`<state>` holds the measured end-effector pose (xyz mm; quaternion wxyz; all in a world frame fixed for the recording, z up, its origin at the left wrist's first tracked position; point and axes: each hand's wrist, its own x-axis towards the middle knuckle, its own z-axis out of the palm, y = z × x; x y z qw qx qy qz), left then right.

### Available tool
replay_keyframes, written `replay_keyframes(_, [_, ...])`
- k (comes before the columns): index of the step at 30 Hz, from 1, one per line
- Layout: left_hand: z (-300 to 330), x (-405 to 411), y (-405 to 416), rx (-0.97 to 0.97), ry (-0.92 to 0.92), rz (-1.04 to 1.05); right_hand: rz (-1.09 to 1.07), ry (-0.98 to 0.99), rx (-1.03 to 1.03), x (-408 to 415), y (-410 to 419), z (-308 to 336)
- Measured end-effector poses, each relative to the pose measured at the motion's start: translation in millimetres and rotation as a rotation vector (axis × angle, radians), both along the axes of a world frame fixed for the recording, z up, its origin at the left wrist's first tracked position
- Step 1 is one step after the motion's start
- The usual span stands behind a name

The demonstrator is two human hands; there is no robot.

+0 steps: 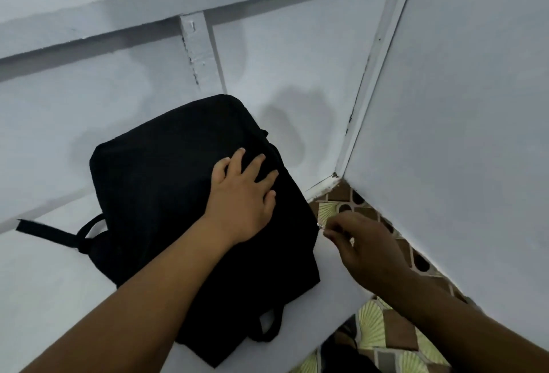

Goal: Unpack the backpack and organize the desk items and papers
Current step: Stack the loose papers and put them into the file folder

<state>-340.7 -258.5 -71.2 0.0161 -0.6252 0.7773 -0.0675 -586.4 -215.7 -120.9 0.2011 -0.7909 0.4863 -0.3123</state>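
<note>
Left hand (242, 203) flat on backpack (166, 194); white desk (44, 283), tiled floor (386, 331).

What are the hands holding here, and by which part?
Left hand rests flat on the backpack; right hand pinches something small at its side edge, likely a zipper pull.

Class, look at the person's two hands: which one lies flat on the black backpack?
The left hand: its fingers spread flat on top of the backpack. The right hand is off the bag's right edge, fingers pinched on something small and blurred.
</note>
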Motion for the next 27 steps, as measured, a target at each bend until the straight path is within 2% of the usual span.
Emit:
replay_keyframes(8, [-2,-1,3,0.004,0.053,-0.002,0.119,0.014,0.097,8,66,0])
replay_keyframes(10, [0,-3,12,0.030,0.184,-0.014,0.149,-0.022,0.145,6,66,-1])
replay_keyframes(13, [4,-14,53,0.099,0.541,-0.069,0.194,-0.053,0.185,1,58,1])
replay_keyframes(15, [-1,-26,92,0.069,0.714,-0.123,0.221,-0.091,0.226,-1,55,3])
replay_keyframes(18, [-18,-44,137,-0.122,0.731,-0.107,0.242,-0.180,0.352,-6,52,1])
replay_keyframes(21, [-33,-58,156,-0.120,0.759,-0.003,0.264,-0.251,0.507,-10,50,-3])
replay_keyframes(24, [-42,-63,161,-0.115,0.827,0.064,0.311,-0.284,0.556,-13,52,-7])
replay_keyframes(27, [-45,-66,164,-0.187,0.850,0.120,0.438,-0.185,0.532,-14,50,-5])
